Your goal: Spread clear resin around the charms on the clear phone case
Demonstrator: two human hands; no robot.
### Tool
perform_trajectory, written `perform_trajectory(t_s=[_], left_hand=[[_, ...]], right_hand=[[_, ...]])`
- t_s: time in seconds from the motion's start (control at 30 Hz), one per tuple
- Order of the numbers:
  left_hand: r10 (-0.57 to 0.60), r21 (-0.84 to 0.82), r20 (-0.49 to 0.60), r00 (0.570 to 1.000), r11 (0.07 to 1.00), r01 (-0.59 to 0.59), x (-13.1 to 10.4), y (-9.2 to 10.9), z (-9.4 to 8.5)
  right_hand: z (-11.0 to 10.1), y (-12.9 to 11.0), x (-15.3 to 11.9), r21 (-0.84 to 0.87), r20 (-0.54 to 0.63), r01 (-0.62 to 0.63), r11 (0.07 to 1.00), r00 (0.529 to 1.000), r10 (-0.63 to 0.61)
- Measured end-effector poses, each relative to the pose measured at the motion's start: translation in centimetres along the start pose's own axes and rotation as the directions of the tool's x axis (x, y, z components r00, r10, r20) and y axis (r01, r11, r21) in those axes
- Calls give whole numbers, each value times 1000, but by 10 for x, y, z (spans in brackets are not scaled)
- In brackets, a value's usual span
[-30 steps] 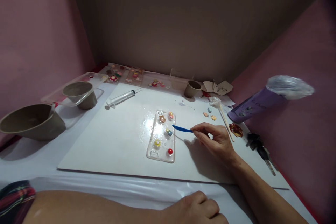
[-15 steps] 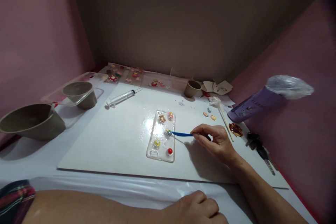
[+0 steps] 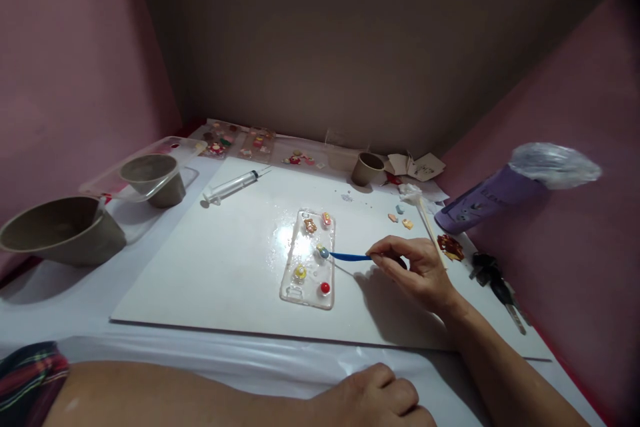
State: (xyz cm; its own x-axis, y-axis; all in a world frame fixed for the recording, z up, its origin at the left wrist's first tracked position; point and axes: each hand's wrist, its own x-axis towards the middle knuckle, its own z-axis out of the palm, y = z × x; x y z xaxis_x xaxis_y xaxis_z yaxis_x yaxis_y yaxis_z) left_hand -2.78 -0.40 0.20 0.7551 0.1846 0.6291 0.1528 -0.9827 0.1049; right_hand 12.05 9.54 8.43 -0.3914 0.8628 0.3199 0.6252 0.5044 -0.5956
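My right hand (image 3: 413, 270) pinches a slim blue plastic tool (image 3: 350, 257) between thumb and fingers. The tool's tip touches or nearly touches a small blue-and-yellow charm (image 3: 323, 251) on a clear phone case (image 3: 309, 297). Around that charm sit a brown bear-like charm (image 3: 310, 226), a pink one (image 3: 327, 219), a yellow one (image 3: 300, 271) and a round red one (image 3: 325, 287). The case lies flat on a white board (image 3: 210, 280), with shiny wet-looking spots beside it. At the board's front edge, my left hand (image 3: 375, 397) rests with its fingers curled; what is inside them is hidden.
A syringe (image 3: 233, 187) lies at the board's back left. Brown cups (image 3: 167, 190) and a clear lid (image 3: 150, 147) stand left. Loose charms (image 3: 407, 224), a white stick (image 3: 433, 233), a purple bag-topped container (image 3: 490, 197) and a dark-handled tool (image 3: 500, 290) are right. Decorated cases (image 3: 257, 143) line the back.
The whole view has shifted very slightly. The blue tool stays at the same charm, and both hands keep nearly the same pose.
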Motion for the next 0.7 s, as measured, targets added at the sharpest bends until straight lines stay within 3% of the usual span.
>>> perform_trajectory(t_s=[0.27, 0.7], left_hand=[[6, 13, 40, 999, 1000, -6, 0, 0, 1], [-23, 18, -90, 996, 1000, 25, 0, 2, 2]], right_hand=[[1, -1, 0, -11, 4, 17, 1000, 1000, -17], [3, 1, -1, -14, 12, 30, 999, 999, -30]])
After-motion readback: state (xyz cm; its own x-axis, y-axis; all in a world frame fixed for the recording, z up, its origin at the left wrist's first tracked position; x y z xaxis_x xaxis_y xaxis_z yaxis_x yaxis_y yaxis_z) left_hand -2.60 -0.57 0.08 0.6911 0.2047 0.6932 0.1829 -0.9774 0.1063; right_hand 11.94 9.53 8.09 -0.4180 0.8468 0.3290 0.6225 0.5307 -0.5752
